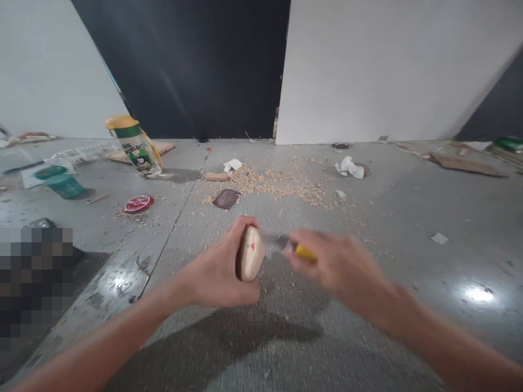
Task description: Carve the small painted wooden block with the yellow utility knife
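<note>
My left hand (226, 267) grips a small pale block (251, 255), probably wood, with rounded edges and red and green marks on its face. The block is held on edge above the grey floor. My right hand (322, 256) is closed around a knife with a yellow handle (305, 253). Its blade (273, 239) is blurred and points left, at the upper right edge of the block; whether it touches cannot be made out. Below both hands lies their shadow.
Pale shavings (281, 185) are scattered beyond my hands, near a brown square piece (226, 199) and crumpled paper (350, 167). At left are a red round lid (138, 204), a teal cup (65, 186) and a yellow-lidded bottle (137, 147). White and dark panels (183, 65) stand behind.
</note>
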Demonstrator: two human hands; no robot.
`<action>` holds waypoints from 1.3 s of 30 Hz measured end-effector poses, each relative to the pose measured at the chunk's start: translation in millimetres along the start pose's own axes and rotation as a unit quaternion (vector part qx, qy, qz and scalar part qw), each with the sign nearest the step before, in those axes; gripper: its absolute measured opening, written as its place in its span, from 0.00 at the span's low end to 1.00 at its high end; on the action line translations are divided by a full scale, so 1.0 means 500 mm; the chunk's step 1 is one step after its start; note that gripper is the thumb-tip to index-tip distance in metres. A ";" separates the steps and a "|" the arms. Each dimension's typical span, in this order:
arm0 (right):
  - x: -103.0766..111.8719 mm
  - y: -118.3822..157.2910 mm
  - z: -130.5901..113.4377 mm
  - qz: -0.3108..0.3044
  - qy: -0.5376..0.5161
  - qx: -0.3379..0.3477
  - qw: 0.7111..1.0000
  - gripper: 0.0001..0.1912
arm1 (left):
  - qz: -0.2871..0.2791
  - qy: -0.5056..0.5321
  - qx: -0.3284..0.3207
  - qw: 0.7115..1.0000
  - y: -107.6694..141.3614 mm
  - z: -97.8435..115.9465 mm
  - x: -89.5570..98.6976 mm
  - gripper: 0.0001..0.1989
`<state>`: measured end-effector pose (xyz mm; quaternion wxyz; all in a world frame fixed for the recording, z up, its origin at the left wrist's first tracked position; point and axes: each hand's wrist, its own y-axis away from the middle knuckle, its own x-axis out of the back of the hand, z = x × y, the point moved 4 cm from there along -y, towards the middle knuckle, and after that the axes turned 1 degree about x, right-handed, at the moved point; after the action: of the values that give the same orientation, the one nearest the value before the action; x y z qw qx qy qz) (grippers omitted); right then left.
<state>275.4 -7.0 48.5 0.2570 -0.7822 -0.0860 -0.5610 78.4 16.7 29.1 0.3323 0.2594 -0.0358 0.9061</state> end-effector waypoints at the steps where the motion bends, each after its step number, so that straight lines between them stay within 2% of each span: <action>1: 0.010 -0.003 0.030 0.023 0.001 -0.045 0.999 0.17 | 0.006 -0.024 0.010 1.000 0.003 -0.001 0.003 0.32; 3: 0.033 -0.005 0.074 0.089 0.034 -0.102 0.990 0.17 | 0.015 -0.050 0.021 0.998 0.006 0.000 0.007 0.32; 5: 0.037 -0.006 0.081 0.081 0.022 -0.102 0.991 0.18 | 0.019 -0.049 0.014 0.999 0.004 0.001 0.006 0.32; 7: 0.026 -0.004 0.053 0.032 -0.023 -0.080 0.996 0.18 | 0.026 -0.050 0.004 0.998 -0.002 -0.001 0.005 0.33; 10: 0.004 0.006 -0.018 -0.032 -0.073 -0.029 0.996 0.18 | 0.034 -0.041 -0.010 0.999 -0.009 -0.006 0.001 0.32; 13: -0.013 0.013 -0.064 -0.061 -0.066 0.004 0.996 0.18 | 0.034 -0.020 -0.028 0.999 -0.007 -0.009 -0.003 0.31; 17: -0.022 0.016 -0.074 -0.063 -0.044 0.019 0.997 0.19 | 0.035 -0.017 -0.037 0.999 -0.002 -0.007 -0.005 0.32; 22: -0.019 0.015 -0.078 -0.018 -0.009 0.044 0.999 0.18 | 0.044 -0.027 -0.044 0.998 -0.005 -0.006 -0.003 0.32; 26: -0.014 0.012 -0.058 -0.002 0.008 0.043 0.999 0.17 | 0.028 -0.016 -0.033 0.999 -0.004 -0.006 -0.003 0.33; 31: -0.003 -0.002 0.024 0.007 -0.009 -0.082 0.997 0.20 | 0.028 -0.026 0.003 0.999 0.004 -0.012 0.005 0.34; 33: -0.005 -0.007 0.037 0.006 -0.034 -0.091 0.995 0.20 | -0.007 0.034 0.005 0.999 -0.002 -0.021 0.005 0.35; 35: -0.016 -0.010 0.037 -0.001 -0.079 -0.085 0.993 0.19 | -0.044 0.146 -0.011 0.988 -0.014 -0.033 0.007 0.36; 37: -0.035 -0.011 0.032 -0.007 -0.156 -0.087 0.984 0.19 | -0.059 0.279 -0.018 0.958 -0.029 -0.049 0.012 0.34; 39: -0.063 -0.010 0.029 -0.014 -0.271 -0.109 0.956 0.19 | -0.066 0.378 0.010 0.923 -0.043 -0.071 0.016 0.32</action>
<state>274.1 9.2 17.5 0.1297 -0.9268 -0.1019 -0.3373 71.0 46.6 -0.1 0.3774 -0.0975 0.1187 0.9132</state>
